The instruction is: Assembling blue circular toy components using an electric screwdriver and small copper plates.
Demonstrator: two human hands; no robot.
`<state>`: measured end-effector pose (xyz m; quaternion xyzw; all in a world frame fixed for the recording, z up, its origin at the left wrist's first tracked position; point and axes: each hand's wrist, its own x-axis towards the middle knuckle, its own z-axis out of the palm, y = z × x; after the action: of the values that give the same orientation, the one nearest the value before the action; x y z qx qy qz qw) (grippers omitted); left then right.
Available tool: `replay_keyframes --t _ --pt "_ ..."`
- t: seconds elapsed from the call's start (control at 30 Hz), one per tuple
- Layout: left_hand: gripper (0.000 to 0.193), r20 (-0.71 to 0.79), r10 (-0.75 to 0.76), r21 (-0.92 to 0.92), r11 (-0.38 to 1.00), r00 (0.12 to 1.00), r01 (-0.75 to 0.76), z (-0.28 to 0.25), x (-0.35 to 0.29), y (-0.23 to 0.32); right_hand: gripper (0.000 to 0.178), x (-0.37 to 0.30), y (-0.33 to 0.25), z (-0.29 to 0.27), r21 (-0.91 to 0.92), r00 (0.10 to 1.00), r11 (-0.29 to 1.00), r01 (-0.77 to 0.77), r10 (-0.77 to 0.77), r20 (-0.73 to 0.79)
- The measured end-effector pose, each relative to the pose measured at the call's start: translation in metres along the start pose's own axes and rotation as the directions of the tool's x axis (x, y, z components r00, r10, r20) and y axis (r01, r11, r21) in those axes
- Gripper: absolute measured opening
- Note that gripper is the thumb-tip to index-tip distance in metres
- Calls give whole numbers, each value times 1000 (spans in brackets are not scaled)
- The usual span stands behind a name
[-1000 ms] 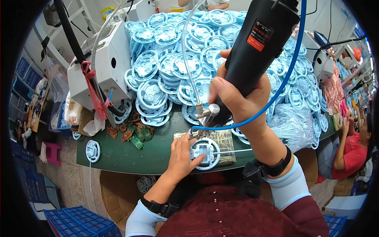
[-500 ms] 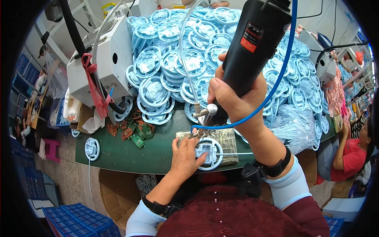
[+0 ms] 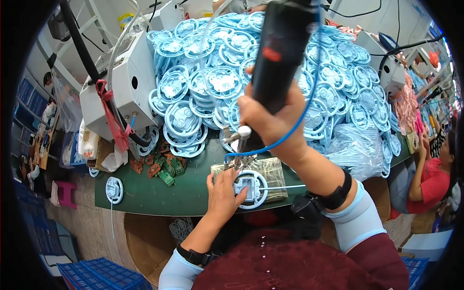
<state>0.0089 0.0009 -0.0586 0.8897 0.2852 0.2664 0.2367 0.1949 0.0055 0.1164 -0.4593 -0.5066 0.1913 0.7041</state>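
Observation:
My right hand is wrapped round a black powered screwdriver, held upright with its metal tip end downward. A blue air hose curves past that hand to the metal fitting. Under the tip, my left hand grips the left side of a light-blue plastic ring part, thumb on its square middle. The part lies at the front edge of a block wrapped in clear tape, and a pale rod or tube runs rightward from it. The exact contact of the tip is hidden by fingers and fittings.
A tall heap of similar ring parts covers the back of the green table. At left stand a white machine box, red and green circuit boards and one loose ring part. A plastic bag lies right; a person in red sits beyond.
The screwdriver and my right hand have shifted left and tilted slightly, blurred by motion. My left hand stays on the ring part. The whole view has shifted a little.

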Motion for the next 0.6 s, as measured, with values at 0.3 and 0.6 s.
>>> replay_keyframes --t 0.3,0.6 --pt "65 194 107 127 983 975 -133 -3 11 10 44 -10 -49 -21 -88 993 990 111 -115 -42" --pt "73 529 -94 150 989 843 17 -3 31 33 39 -23 -36 -13 -50 998 999 5 -8 -68"
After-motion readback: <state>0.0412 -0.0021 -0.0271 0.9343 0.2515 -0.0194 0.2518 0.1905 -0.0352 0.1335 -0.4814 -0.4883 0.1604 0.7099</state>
